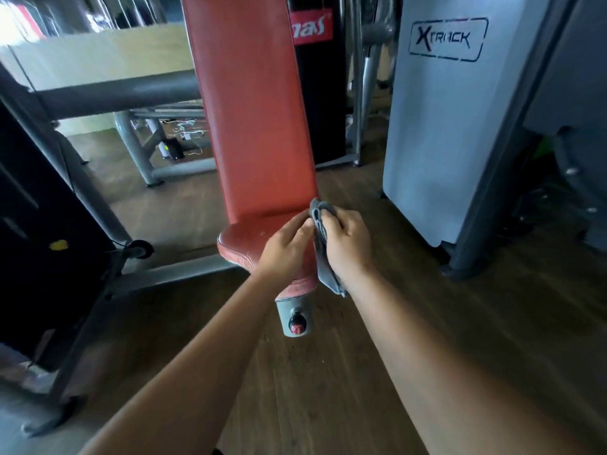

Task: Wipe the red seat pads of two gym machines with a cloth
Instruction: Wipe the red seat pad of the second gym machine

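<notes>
Both hands above red seat (243,244). Right hand (348,244) grips grey cloth (323,247); left hand (285,247) pinches cloth's edge.

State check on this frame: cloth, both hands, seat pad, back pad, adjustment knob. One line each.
grey cloth: bunched, held between both hands, hanging at the seat pad's right edge
left hand: over the seat pad, fingers on the cloth
right hand: closed on the cloth
red seat pad: flat, partly covered by the hands
red back pad: upright, untouched
knob: below the seat, untouched
</notes>
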Tool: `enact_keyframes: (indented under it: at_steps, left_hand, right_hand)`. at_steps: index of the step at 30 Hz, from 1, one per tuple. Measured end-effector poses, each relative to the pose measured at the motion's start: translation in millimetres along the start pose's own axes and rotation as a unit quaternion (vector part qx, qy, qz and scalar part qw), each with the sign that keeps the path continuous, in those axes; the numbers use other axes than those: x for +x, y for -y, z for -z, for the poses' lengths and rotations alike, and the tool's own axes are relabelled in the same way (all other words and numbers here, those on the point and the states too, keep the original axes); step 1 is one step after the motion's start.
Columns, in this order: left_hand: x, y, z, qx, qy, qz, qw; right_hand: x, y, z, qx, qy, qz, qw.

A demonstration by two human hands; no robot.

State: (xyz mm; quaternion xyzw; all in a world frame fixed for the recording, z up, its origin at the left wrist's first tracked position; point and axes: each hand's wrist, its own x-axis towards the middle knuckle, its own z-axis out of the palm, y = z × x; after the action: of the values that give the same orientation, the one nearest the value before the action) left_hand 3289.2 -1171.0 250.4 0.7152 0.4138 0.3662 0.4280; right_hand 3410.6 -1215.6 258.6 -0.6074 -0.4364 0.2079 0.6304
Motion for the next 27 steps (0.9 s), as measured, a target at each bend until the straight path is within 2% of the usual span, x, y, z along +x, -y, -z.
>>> enact_keyframes:
  at_steps: [2, 4, 7, 10, 13, 16, 19, 22, 25, 27]
  left_hand:
    - [-8.4, -2.3, -0.1, -0.116, -0.006, 0.027, 0.993]
    - [-14.4, -2.9, 2.5, -0.164, -0.006, 0.034, 0.986]
    - [-18.1, -0.3, 7.6, -0.116, -0.019, 0.003, 0.993]
    - [-18.3, 1.4, 15.2, -0.043, -0.067, -0.003, 0.997]
    - [-19.6, 1.7, 23.0, -0.015, -0.119, -0.013, 0.993]
    - [-22.8, 7.5, 36.1, -0.015, -0.157, 0.009, 0.987]
    - [-28.9, 27.9, 52.1, -0.031, -0.202, 0.036, 0.978]
    - [-38.6, 54.4, 64.7, -0.064, -0.261, 0.073, 0.96]
    - [-49.7, 81.1, 73.1, -0.128, -0.317, 0.089, 0.936]
    - [-55.3, 101.1, 73.6, -0.153, -0.346, 0.097, 0.921]
  right_hand:
    - [-4.2, 14.2, -2.8, 0.022, 0.013, 0.007, 1.0]
    - [-8.0, 21.0, -9.3, 0.056, 0.034, -0.019, 0.998]
    - [-11.5, 24.7, -16.8, 0.108, 0.058, -0.063, 0.99]
    - [-13.1, 26.6, -20.3, 0.117, 0.092, -0.059, 0.987]
    - [-10.8, 23.4, -23.0, 0.116, 0.143, -0.049, 0.982]
    - [-0.8, 12.4, -23.5, 0.073, 0.163, -0.051, 0.983]
    - [13.5, -2.7, -28.4, -0.069, 0.183, -0.006, 0.981]
    - [20.1, -14.7, -39.6, -0.255, 0.258, 0.091, 0.927]
    - [23.7, -33.4, -57.3, -0.323, 0.336, 0.157, 0.871]
    - [26.7, -46.2, -70.0, -0.341, 0.383, 0.171, 0.841]
